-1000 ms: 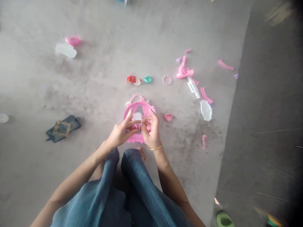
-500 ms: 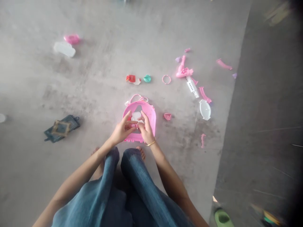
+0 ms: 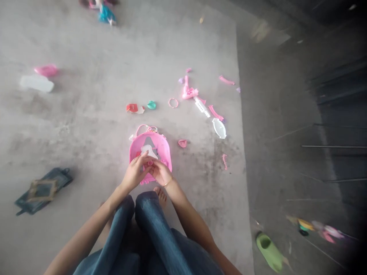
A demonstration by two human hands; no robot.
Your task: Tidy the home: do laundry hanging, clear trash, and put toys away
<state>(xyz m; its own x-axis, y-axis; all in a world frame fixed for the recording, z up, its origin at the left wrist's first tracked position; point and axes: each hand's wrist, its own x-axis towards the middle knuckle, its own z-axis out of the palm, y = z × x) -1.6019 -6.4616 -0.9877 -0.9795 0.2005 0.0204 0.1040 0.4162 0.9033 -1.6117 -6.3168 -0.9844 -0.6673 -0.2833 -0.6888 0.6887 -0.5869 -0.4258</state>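
Note:
A pink toy case (image 3: 160, 147) lies open on the concrete floor in front of my knees, with a white piece (image 3: 149, 150) resting in it. My left hand (image 3: 134, 172) and my right hand (image 3: 161, 172) meet over the case's near edge, fingers pinched together round a small pink piece (image 3: 149, 163). A gold bangle sits on my right wrist. My bare toes show just below the case.
Small pink toy parts (image 3: 189, 91), a white strip (image 3: 202, 107), a clear oval lid (image 3: 219, 128), a pink ring (image 3: 173, 102), red (image 3: 132, 107) and teal (image 3: 151, 104) bits lie beyond. A dark bag (image 3: 41, 190) lies left, a green sandal (image 3: 269, 252) right.
The view has swung right and up, so everything sits further left. My hands have drawn closer together at the case's near edge, still pinching the small pink piece.

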